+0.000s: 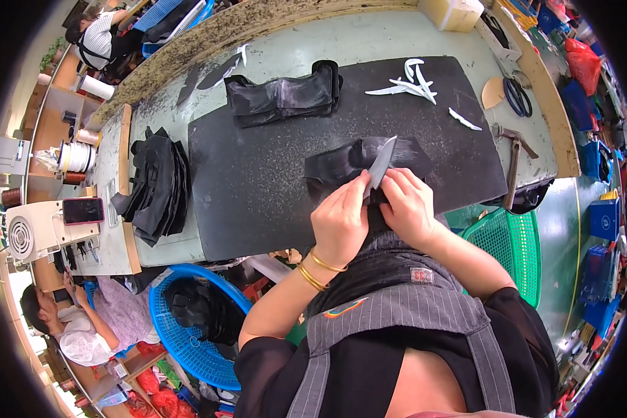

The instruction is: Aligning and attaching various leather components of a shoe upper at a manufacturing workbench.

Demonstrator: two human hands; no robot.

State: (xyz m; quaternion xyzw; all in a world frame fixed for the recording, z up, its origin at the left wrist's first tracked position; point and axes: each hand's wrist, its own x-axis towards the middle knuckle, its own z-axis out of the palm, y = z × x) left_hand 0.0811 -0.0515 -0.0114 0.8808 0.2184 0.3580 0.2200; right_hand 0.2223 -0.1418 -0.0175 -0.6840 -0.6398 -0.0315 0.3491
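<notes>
Both my hands meet at the near edge of the black mat [258,202]. Between their fingertips they pinch a pale grey, pointed strip [382,164], its tip aimed away from me. My left hand [340,221], with gold bangles at the wrist, grips it from the left. Closed on its lower end from the other side is my right hand [407,207]. Just beyond and partly under my fingers lies a black leather-like piece [331,167]. A stack of similar folded black pieces [282,97] sits farther back on the mat.
Curved white strips [414,87] lie at the mat's far right. A hammer [514,164] and scissors [517,97] rest right of it. More black pieces [161,184] are piled left. Below the table stand a blue basket [181,341] and a green basket [519,244]. Another person [80,327] sits left.
</notes>
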